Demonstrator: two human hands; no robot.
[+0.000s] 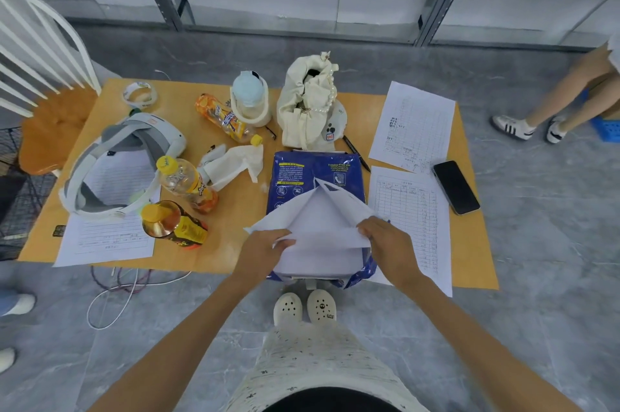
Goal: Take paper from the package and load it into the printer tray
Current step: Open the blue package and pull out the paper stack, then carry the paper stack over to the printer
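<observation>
A blue paper package (312, 176) lies on the orange table (241, 217) in front of me, its near end torn open. The wrapper's white inner flaps (322, 206) are folded back, baring the white paper stack (315, 260) inside. My left hand (265, 252) pinches the left flap at the package's near left corner. My right hand (385, 243) grips the right flap at the near right edge. No printer or printer tray is in view.
Three orange drink bottles (188, 183), a white headset (120, 163), a tape roll (139, 94), tissue (235, 163), a cream bag (310, 106), printed forms (414, 129), a pen (355, 153) and a phone (455, 186) crowd the table. A chair (43, 76) stands left; a seated person's legs (550, 106) right; cables (124, 287) on the floor.
</observation>
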